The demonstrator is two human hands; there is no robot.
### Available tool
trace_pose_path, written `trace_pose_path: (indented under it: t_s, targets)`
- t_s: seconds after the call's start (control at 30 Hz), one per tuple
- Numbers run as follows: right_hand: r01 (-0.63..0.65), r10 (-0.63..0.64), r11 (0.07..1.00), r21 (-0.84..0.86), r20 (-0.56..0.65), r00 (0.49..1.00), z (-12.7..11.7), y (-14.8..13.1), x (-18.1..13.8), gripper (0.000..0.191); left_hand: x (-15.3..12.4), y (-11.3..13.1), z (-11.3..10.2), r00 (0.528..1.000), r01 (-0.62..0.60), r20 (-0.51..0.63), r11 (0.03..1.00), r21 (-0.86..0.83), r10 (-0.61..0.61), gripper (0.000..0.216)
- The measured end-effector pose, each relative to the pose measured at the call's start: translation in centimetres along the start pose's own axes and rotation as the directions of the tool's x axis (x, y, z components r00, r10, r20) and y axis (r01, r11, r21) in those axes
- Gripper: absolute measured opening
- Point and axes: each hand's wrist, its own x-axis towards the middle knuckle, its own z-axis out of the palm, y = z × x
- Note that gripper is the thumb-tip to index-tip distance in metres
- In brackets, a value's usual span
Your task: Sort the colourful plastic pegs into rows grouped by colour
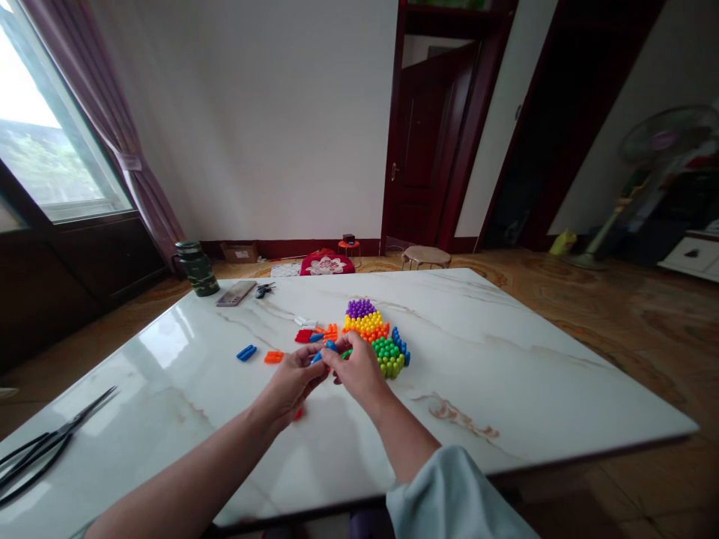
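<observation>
Pinching blue plastic between fingertips of left hand and right hand, over middle of counter; partly hidden by fingers. Noting green piece beside right hand's fingers; cannot tell whether held. From there, at 1 to 3 o'clock, just beyond right hand: multicoloured cluster of round-topped pieces. Near 11 o'clock: red pieces, white pieces. At 9 o'clock: orange pair, then blue pair farther out. Between 8 and 9 o'clock, well apart: scissors. At 10 to 11 o'clock: phone, keys, camouflage flask.
</observation>
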Motion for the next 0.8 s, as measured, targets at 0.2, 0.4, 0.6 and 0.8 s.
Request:
trace_pose_path:
  t_s: [0.2,0.4,0.6,0.8]
  targets:
    - [0.085,-0.083,0.987,-0.139,0.020,0.996,-1.9,0.2,0.4,0.016,0.9,-0.5,-0.3,0.999,-0.042,-0.011,0.990,0.132,0.044,0.049]
    - [0.119,-0.123,0.983,-0.137,-0.017,0.992,-2.6,0.9,0.9,0.013,2.3,-1.2,-0.1,0.989,-0.129,-0.031,0.948,0.290,0.144,0.044]
    - [0.045,-0.049,0.998,-0.040,-0.100,0.994,-1.9,0.8,0.8,0.036,2.7,-1.6,1.0,0.972,-0.212,-0.016,0.910,0.357,0.232,0.044]
    - [0.130,-0.131,0.990,-0.051,-0.027,0.991,-2.4,0.4,0.8,0.041,2.4,-1.2,1.3,0.960,-0.273,0.035,0.893,0.357,0.279,0.044]
